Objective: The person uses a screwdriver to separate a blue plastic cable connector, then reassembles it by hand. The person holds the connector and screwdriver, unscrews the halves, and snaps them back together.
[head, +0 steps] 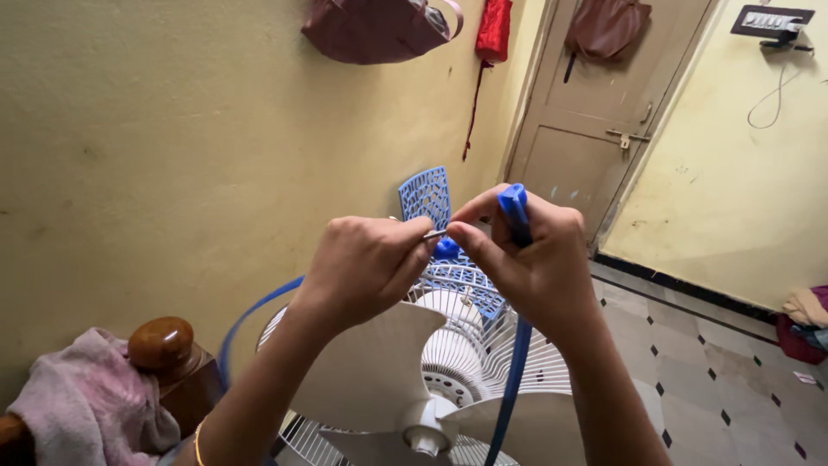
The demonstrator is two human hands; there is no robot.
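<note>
My left hand (366,267) is closed around a thin metal tool, likely a screwdriver (434,234), whose tip points right toward my other hand. My right hand (539,259) pinches the end of a blue plastic ring band (514,211), which runs down (514,380) past the fan and curves round on the left. Both hands meet above a white pedestal fan (431,380) with bare white blades and a white wire rear grille (517,362). The spot where the tool's tip meets the band is hidden by my fingers.
A blue plastic chair (431,203) stands behind the fan against the yellow wall. A pink cloth (78,406) lies over a wooden post knob (162,343) at lower left. A brown door (595,103) is at the back, with bags hanging above. Clothes (806,319) lie on the tiled floor at right.
</note>
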